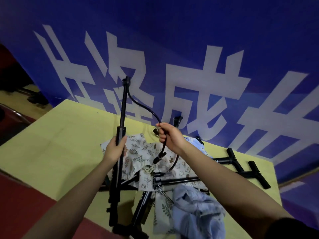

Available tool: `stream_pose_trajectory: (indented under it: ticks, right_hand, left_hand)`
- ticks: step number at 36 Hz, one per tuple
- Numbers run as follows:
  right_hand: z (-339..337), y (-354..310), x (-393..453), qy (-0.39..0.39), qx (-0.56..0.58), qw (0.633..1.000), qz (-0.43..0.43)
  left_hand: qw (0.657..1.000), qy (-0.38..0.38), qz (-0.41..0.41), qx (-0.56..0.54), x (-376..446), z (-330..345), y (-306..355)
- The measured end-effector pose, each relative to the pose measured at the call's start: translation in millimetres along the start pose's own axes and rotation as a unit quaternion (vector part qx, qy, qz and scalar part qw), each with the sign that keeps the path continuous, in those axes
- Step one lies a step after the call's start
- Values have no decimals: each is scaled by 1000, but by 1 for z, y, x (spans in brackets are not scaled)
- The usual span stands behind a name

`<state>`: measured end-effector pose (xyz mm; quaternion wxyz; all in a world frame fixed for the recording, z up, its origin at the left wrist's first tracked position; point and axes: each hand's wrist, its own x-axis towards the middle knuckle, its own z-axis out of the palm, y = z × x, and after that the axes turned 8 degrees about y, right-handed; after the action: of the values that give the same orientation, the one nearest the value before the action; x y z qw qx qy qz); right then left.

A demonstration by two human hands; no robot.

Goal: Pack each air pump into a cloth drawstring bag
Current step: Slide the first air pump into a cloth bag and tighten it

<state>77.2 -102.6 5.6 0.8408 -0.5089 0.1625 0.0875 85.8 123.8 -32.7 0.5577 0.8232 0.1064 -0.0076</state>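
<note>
My left hand (pixel 115 149) grips the barrel of a black air pump (pixel 122 107), held upright above the table. From the pump's top a black hose (pixel 143 107) arcs down to my right hand (pixel 170 137), which pinches it. The hose's nozzle end (pixel 159 156) hangs below that hand. Under both hands lie several cloth drawstring bags: leaf-printed ones (pixel 138 149) and a pale blue one (pixel 195 209). More black air pumps (pixel 174 181) lie across and among the bags.
The yellow table (pixel 57 144) stands against a blue banner with large white characters (pixel 207 75). Two T-handled pumps (pixel 255 171) lie at the table's right side. Another pump head (pixel 177 120) leans at the banner. Red floor shows at the lower left.
</note>
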Motion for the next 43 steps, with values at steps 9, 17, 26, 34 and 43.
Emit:
stream_pose_trajectory:
  ticks: [9,17,26,34,43]
  right_hand:
    - [-5,-26,-51,11,-176,982,-69]
    - [-49,-54,-101,71,-124,984,-105]
    - [-126,-93,-147,85,-49,985,-141]
    - [-170,-112,-182,141,-110,971,-160]
    - [-222,-129,-217,195,-195,943,-183]
  left_hand:
    - [994,-58,94,18,-47,8,51]
    - [976,-147,155,51,-103,44,77]
    - [968,-170,187,3,-156,92,112]
    - [950,-206,231,48,-167,130,130]
    - [932,-243,255,80,-183,162,149]
